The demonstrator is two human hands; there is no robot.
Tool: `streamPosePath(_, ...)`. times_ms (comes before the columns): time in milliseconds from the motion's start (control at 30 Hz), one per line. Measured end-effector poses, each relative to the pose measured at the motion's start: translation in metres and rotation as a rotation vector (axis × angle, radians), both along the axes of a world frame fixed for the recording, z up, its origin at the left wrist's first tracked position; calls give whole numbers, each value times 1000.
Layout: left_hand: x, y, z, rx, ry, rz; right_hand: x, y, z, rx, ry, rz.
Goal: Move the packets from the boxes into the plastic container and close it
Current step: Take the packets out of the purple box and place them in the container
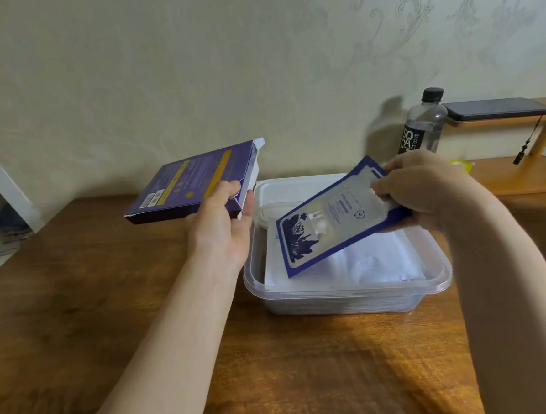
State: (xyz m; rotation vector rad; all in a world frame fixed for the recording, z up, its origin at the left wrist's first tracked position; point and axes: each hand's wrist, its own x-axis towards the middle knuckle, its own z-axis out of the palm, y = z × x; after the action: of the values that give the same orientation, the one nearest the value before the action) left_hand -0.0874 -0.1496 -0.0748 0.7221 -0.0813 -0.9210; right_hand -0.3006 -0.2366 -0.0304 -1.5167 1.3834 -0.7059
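Nearest the lens, two bare forearms stretched out over a brown wooden table (310, 367). Left hand (223, 217) gripping, thumb on top and fingers underneath, the torn open end of a flat purple box (191, 180). Held off the table, tilted, open end turned toward the right hand; contents hidden from this angle. Right hand (427, 191) pinching the upper end of a blue-and-white packet (335, 221), fingers curled over its top edge. Slanted downward, low corner dipping inside the clear plastic container (347, 291) just below and between the two hands.

In the container: flat white packets (367, 261) covering most of the floor. Blue packet's lower corner either on them or just above; cannot tell which. Container uncovered. Pale lid (296, 187) lying just beyond it, past the left hand's fingertips, close against the far wall.

Near rim of the container apart from both forearms, with wood showing between the arms. More table surface out to the left of the left hand. Tighter on the other side: beyond the right hand, a dark-capped bottle (422, 126) near the wall, and just right of it a low wooden shelf (524, 180) carrying a dark phone (499, 109).
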Motion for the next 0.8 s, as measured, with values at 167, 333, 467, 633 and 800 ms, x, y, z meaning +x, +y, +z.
streamPosePath(167,-14,-3,-6,-5,-41,-32,-3,-5,-8,-140,613,25)
streamPosePath(333,-20,-3,-9,-6,-57,-42,-4,2,-11,-262,894,36)
streamPosePath(467,-22,-4,-11,1,-81,-57,3,5,-8,-471,770,260)
streamPosePath(633,-23,-4,-12,0,-109,-73,31,18,-17,-451,536,614)
streamPosePath(800,-28,-2,-10,-31,-139,-59,43,21,-36,-434,558,682)
